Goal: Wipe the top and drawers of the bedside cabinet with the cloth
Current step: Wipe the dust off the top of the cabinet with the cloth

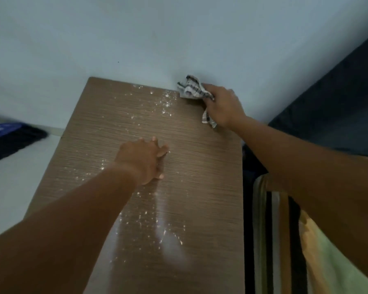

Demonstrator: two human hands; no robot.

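Wood-grain cabinet top [200, 166] dusted with white specks [166, 102]. Checked cloth [192, 89] bunched at the cabinet's far right corner against the wall [136, 39], gripped in right hand [223, 107] fingers. Left hand [143, 159] pressed flat mid-cabinet, fingers spread loosely, holding nothing.

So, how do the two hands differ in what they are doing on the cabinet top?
The right hand clutches the checked cloth at the far corner by the wall; the left hand holds nothing. The left hand lies on the cabinet top near its middle, among white specks; the right hand is beyond them. Both arms are bare.
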